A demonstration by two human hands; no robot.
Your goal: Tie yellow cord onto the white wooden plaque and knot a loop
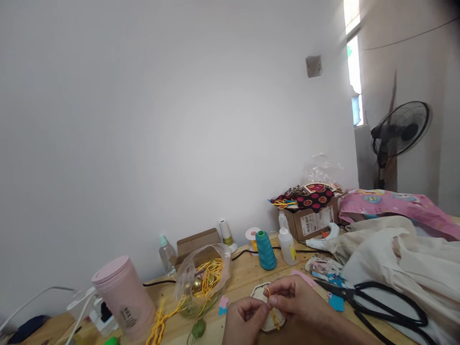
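Observation:
Both hands meet at the front of the table over a small cream piece with a scalloped dark edge (258,291). A thin yellow cord (275,320) runs between the fingertips and hangs down across that piece. My left hand (245,317) pinches the cord from the left. On the other side, my right hand (293,298) has thumb and forefinger closed on the cord's upper part. Fingers hide the middle of the cord, so I cannot tell whether it is knotted there. A small pink and blue cut-out (223,305) lies left of the hands.
Large black scissors (388,306) lie at right beside white cloth (402,254). Behind the hands stand a teal thread cone (266,250) and a glue bottle (287,247). A clear bag of yellow cords (212,275) and a pink canister (124,299) are at left.

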